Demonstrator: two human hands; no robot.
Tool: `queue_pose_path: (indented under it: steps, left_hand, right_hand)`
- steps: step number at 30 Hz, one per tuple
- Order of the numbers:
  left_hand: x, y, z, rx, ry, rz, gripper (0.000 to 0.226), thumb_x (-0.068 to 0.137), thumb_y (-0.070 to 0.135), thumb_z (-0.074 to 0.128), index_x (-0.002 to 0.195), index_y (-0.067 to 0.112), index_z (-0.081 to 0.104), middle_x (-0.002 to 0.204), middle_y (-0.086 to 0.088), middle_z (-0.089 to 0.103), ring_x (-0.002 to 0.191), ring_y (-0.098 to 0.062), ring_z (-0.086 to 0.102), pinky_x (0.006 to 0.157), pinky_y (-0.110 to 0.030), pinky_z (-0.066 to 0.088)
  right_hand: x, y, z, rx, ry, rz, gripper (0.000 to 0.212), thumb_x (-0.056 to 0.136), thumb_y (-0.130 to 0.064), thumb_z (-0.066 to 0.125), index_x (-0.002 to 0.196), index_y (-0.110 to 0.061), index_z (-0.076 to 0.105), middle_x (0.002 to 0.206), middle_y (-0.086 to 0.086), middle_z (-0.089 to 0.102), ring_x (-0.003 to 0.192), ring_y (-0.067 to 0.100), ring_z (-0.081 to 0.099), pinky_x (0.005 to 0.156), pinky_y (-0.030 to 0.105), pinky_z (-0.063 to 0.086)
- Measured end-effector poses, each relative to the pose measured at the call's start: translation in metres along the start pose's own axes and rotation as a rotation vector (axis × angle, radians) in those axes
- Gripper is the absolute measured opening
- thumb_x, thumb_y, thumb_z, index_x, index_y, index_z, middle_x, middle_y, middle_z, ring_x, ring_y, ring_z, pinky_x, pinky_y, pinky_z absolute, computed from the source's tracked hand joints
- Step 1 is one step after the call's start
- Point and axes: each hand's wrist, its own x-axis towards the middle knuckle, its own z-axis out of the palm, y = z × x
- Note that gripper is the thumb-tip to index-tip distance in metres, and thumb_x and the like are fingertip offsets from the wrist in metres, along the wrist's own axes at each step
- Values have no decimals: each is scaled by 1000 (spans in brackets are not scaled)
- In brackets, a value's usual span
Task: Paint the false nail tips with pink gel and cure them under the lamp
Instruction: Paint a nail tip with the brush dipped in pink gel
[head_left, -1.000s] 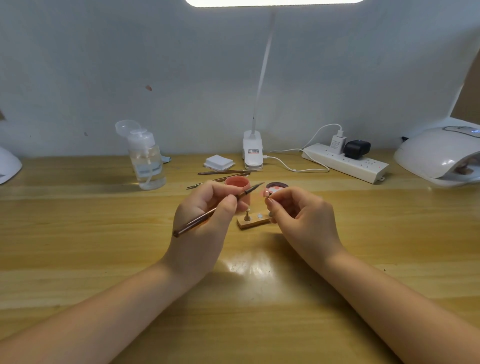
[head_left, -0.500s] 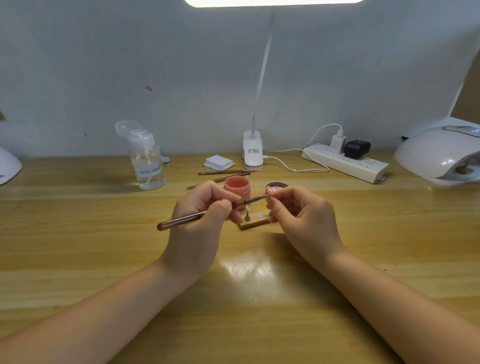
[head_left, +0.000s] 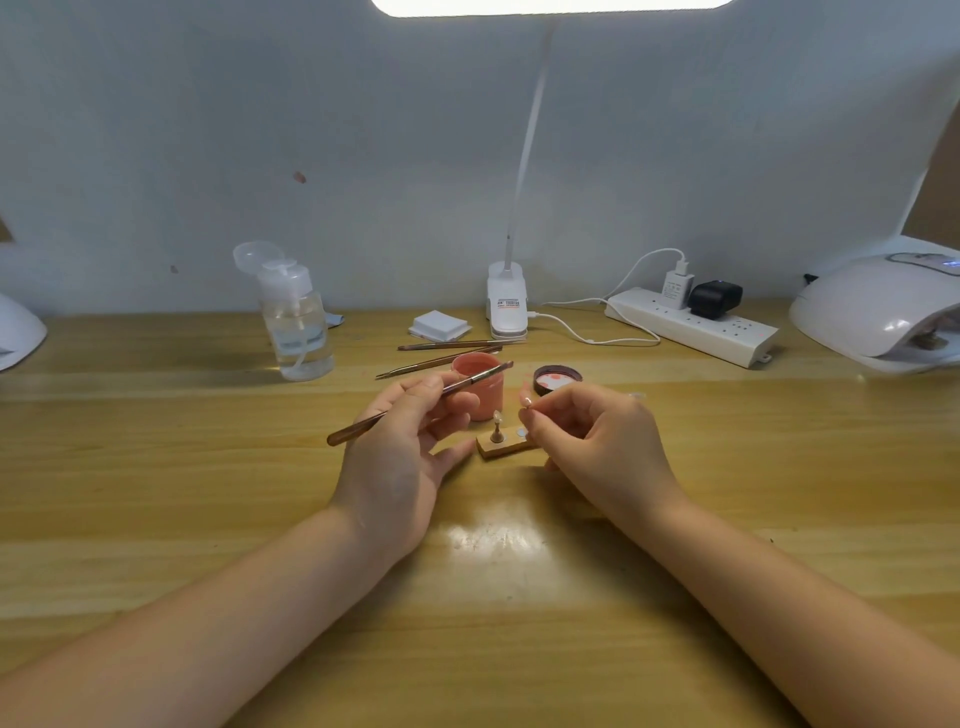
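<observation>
Because the nail tip (head_left: 526, 401) is tiny, light and easy to drop, the right hand (head_left: 597, 441) pinches its little stick above the wooden stand (head_left: 503, 446). The left hand (head_left: 400, 452) grips the thin brush (head_left: 415, 402) by the pink pot (head_left: 480, 382).

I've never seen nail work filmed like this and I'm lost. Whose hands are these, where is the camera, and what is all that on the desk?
There is no machine here: a person works with bare hands, and a camera worn on their head looks forward and down. The left hand holds a thin brush, its tip over an open pot of pink gel. The right hand pinches a small pin with a nail tip. Between the hands lies a little wooden block with another tip standing on a peg. The pot's lid lies beside it. Farther back on the desk are two spare brushes, a clear pump bottle, white pads, a clip light and a power strip. At far right sits the white curing lamp.
</observation>
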Motion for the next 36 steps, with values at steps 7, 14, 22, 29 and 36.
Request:
queue_pose_path:
  steps: [7,14,22,29,36]
  left_hand:
    - [0,-1,0,19,-40,-18,18,98,15,48,98,15,66,79,-3,70,84,-15,66,95,-52,46]
    - [0,-3,0,1,-74,-7,19,97,13,48,96,14,66,77,-4,70,78,-13,70,94,-54,46]
    - [0,-3,-1,-4,-82,-7,19,97,11,47,92,15,66,75,-4,70,76,-11,70,91,-51,47]
    - [0,-5,-1,-17,-118,-17,18,95,11,49,95,12,66,77,-7,70,77,-14,69,87,-49,51]
    - [-1,-5,0,-9,-102,-18,18,95,11,48,96,12,66,79,-7,70,80,-15,69,88,-49,51]
  right_hand:
    - [3,3,3,-263,-17,1,12,85,-31,69,85,-21,76,64,-10,60,65,9,54,62,27,39]
    - [6,1,4,-521,-51,42,21,88,-43,61,89,-26,75,82,-2,68,80,16,58,59,27,30]
    - [-4,1,4,-520,-35,-54,16,83,-42,65,81,-27,71,56,-20,44,66,9,51,57,23,30]
    - [-2,-1,8,-602,-147,-68,28,90,-51,54,101,-35,74,92,-8,73,91,17,64,67,28,46]
    - [0,-4,8,-632,-190,-105,28,93,-48,51,106,-34,71,94,-6,72,89,17,63,70,31,49]
